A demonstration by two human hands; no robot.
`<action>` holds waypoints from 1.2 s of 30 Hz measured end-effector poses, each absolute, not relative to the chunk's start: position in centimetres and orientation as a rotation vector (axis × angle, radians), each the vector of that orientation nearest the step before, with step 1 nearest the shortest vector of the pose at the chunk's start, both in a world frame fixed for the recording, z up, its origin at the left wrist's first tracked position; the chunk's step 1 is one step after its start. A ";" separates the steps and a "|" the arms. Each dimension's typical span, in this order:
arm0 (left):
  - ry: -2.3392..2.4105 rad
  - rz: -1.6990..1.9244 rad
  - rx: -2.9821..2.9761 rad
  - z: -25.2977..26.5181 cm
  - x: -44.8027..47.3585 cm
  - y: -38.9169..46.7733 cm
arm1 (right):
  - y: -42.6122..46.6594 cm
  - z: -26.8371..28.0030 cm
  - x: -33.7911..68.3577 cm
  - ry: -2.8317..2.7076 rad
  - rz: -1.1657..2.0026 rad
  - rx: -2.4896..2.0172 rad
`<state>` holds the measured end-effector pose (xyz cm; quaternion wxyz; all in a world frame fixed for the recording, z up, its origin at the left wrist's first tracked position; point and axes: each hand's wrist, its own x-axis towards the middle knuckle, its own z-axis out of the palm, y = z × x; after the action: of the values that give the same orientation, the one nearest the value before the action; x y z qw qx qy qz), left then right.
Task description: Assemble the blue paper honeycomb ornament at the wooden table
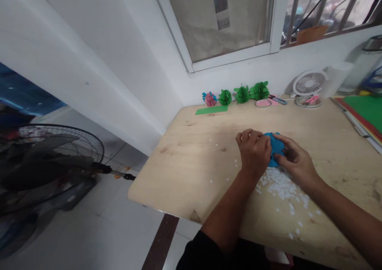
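Note:
A round blue paper piece (277, 146) is held up between both hands, over the wooden table. My left hand (253, 148) is closed against its left edge, with the fingers curled. From the right, my right hand (295, 158) pinches the paper, thumb on the near face and fingers behind it. Many small white paper bits (282, 186) lie scattered on the table just below the hands. Part of the blue paper is hidden by the fingers.
Along the wall stand a pink and blue paper figure (210, 98) and several green ones (242, 94). A green strip (211, 110), a cutter (278, 99), and a small white fan (310, 83) are nearby. Coloured sheets (364, 108) lie at right; a floor fan (59, 158) stands left.

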<state>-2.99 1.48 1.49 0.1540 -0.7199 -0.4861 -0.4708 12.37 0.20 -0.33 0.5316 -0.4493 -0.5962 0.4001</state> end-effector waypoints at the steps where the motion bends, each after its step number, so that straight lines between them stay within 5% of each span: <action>1: -1.399 -1.374 -2.057 1.5 -3.0 1.5 | 0.2 -0.3 12.4 -1.425 0.955 -1.082; 11: -1.408 -1.630 -2.141 2.3 -2.8 0.6 | 0.9 -0.4 12.8 -1.244 1.019 -1.018; 36: -1.433 -1.432 -1.985 1.6 -2.7 1.0 | 0.3 -1.1 12.2 -1.421 0.860 -1.010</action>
<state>-2.73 1.00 1.59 0.1521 -0.6919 -0.4993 -0.4989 12.19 0.27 -1.13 0.5637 -0.4290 -0.6038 0.3655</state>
